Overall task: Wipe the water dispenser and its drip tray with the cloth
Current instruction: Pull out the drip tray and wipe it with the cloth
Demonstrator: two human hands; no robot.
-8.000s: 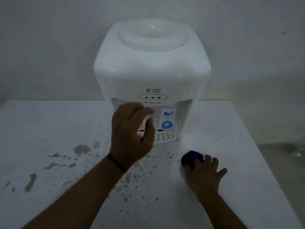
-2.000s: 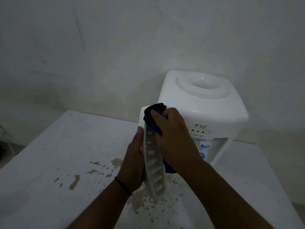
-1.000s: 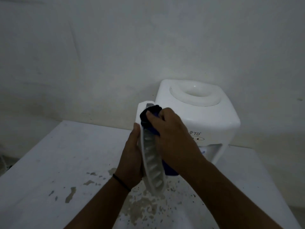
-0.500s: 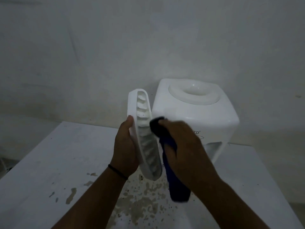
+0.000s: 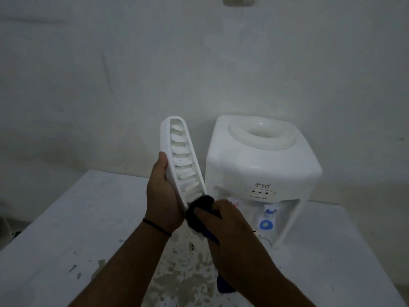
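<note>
My left hand holds the white slotted drip tray upright in the air, its grille facing right. The dark blue cloth is bunched in my right hand and pressed against the tray's lower end; a loose tail of it hangs below my forearm. Just behind and to the right, the white water dispenser stands on the table with its tap recess visible and no tray in it.
The white table has stains and dark specks in front of the dispenser. A plain wall rises close behind. The table's left and right edges drop off to a dim floor.
My right hand has slid the cloth down the tray from its middle to its lower end. The tray now stands a little higher, and the view has shifted left.
</note>
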